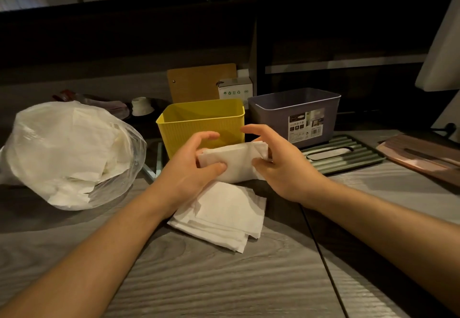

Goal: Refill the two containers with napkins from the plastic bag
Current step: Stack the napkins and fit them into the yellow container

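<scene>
1. The left hand point(194, 165) and right hand point(276, 165) each pinch one end of a folded wad of napkins point(236, 162), thumbs on the near face and fingers arched over the top. I judge this two-ended grip is meant to square the wad so it slides in neatly.
2. The wad hangs just in front of the yellow container point(201, 123), whose mouth is open and looks empty, so it is probably the first to be filled.
3. A loose stack of napkins point(221, 215) lies on the table point(224, 280) nearer the person than the yellow container, likely a ready supply.
4. The plastic bag point(67, 153), still holding napkins, sits left of the yellow container.
5. The grey container point(296, 115) stands just right of it, its inside hidden.
6. A slotted green lid point(343, 154) lies flat beyond that, leaving the openings free.
</scene>
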Available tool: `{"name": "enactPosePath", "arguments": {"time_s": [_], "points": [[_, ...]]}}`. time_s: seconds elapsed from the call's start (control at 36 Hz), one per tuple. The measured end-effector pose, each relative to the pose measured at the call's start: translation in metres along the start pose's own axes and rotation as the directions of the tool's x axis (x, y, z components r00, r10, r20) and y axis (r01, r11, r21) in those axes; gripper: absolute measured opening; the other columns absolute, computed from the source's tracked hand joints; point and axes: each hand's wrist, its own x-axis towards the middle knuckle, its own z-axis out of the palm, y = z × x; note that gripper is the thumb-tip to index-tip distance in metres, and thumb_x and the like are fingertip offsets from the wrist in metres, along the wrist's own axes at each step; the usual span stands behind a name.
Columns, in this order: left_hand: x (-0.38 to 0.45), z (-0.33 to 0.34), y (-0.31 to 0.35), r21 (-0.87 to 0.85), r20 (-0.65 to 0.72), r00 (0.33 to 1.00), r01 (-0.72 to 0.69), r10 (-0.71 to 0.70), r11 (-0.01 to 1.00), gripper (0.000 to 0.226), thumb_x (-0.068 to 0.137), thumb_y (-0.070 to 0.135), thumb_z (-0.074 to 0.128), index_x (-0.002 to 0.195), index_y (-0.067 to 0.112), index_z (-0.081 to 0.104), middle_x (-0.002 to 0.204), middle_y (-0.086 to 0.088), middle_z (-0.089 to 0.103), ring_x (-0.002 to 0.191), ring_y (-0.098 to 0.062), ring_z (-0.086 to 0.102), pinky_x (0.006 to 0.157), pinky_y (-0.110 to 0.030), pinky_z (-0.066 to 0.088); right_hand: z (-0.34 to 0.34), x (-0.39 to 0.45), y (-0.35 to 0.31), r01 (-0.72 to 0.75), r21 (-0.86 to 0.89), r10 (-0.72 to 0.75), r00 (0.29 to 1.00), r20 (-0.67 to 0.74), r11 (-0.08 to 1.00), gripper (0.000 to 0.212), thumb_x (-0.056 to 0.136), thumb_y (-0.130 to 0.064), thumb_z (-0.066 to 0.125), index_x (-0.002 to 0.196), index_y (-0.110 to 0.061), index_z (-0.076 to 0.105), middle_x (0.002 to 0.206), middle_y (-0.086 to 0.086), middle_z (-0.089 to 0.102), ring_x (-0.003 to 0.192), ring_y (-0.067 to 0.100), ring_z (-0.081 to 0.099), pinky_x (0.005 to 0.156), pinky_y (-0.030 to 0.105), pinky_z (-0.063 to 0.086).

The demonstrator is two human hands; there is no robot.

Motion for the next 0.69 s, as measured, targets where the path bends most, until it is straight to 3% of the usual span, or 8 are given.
{"name": "enactPosePath", "arguments": {"time_s": [0.08, 0.14, 0.22, 0.31, 0.42, 0.56, 0.69], "points": [[0.001, -0.002, -0.002, 0.076, -0.029, 0.999, -0.011, 0.013, 0.997, 0.021, 0.091, 0.021, 0.073, 0.108, 0.028, 0.066, 0.098, 0.008, 0.070, 0.089, -0.010, 0.070, 0.069, -0.025, 0.058, -0.003, 0.001, 0.000, 0.056, -0.091, -0.066, 0.991, -0.119, 0.994, 0.056, 0.096, -0.006, 0.062, 0.142, -0.034, 0.045, 0.129, -0.016, 0.046, 0.115, -0.002, 0.045, 0.096, 0.015, 0.046], [0.002, -0.005, -0.004, 0.072, -0.051, 0.999, -0.012, 0.016, 0.997, 0.013, 0.090, 0.020, 0.074, 0.102, 0.023, 0.068, 0.091, 0.006, 0.072, 0.084, -0.010, 0.070, 0.067, -0.027, 0.059, -0.009, -0.001, -0.004, 0.154, -0.157, -0.179, 0.971, -0.158, 0.975, 0.044, 0.094, -0.010, 0.066, 0.133, -0.028, 0.056, 0.121, -0.017, 0.046, 0.105, 0.000, 0.052, 0.091, 0.014, 0.051], [0.001, -0.010, -0.008, 0.088, -0.083, 0.996, -0.024, 0.031, 0.996, 0.012, 0.089, 0.017, 0.075, 0.099, 0.020, 0.068, 0.088, 0.003, 0.073, 0.081, -0.015, 0.071, 0.071, -0.037, 0.061, -0.013, -0.011, -0.013, 0.282, -0.217, -0.287, 0.958, 0.007, 0.935, 0.027, 0.091, -0.029, 0.067, 0.118, -0.027, 0.065, 0.110, -0.019, 0.053, 0.093, 0.000, 0.055, 0.078, 0.015, 0.050], [0.000, -0.012, -0.011, 0.132, -0.112, 0.992, -0.035, 0.050, 0.991, 0.012, 0.089, 0.019, 0.076, 0.098, 0.022, 0.068, 0.086, 0.005, 0.073, 0.079, -0.015, 0.070, 0.071, -0.042, 0.059, -0.007, -0.020, -0.021, 0.313, -0.275, -0.240, 0.933, 0.268, 0.909, 0.044, 0.089, -0.050, 0.066, 0.128, -0.030, 0.062, 0.117, -0.021, 0.053, 0.100, -0.008, 0.048, 0.082, 0.006, 0.041], [-0.002, -0.009, -0.010, 0.162, -0.132, 0.989, -0.040, 0.062, 0.986, 0.012, 0.089, 0.020, 0.076, 0.098, 0.023, 0.068, 0.089, 0.002, 0.073, 0.082, -0.019, 0.070, 0.076, -0.052, 0.060, -0.001, -0.021, -0.028, 0.216, -0.374, -0.064, 0.923, 0.379, 0.902, 0.059, 0.086, -0.058, 0.067, 0.139, -0.034, 0.055, 0.126, -0.016, 0.052, 0.114, 0.003, 0.047, 0.096, 0.023, 0.043], [-0.004, -0.007, -0.007, 0.157, -0.149, 0.987, -0.032, 0.056, 0.987, 0.011, 0.090, 0.020, 0.075, 0.097, 0.023, 0.067, 0.089, -0.001, 0.073, 0.082, -0.022, 0.070, 0.075, -0.055, 0.059, 0.000, -0.018, -0.028, 0.028, -0.274, 0.066, 0.943, 0.326, 0.961, 0.043, 0.086, -0.042, 0.075, 0.127, -0.034, 0.064, 0.094, -0.022, 0.055, 0.082, -0.001, 0.053, 0.076, 0.018, 0.043], [-0.004, -0.007, -0.007, 0.108, -0.156, 0.987, -0.024, 0.041, 0.994, 0.009, 0.090, 0.018, 0.074, 0.096, 0.022, 0.068, 0.087, 0.000, 0.073, 0.082, -0.024, 0.071, 0.075, -0.056, 0.059, -0.003, -0.016, -0.023, -0.024, -0.211, 0.076, 0.967, 0.242, 0.977, 0.009, 0.089, -0.030, 0.073, 0.096, -0.034, 0.069, 0.091, -0.015, 0.064, 0.084, 0.003, 0.060, 0.074, 0.021, 0.052]]}}
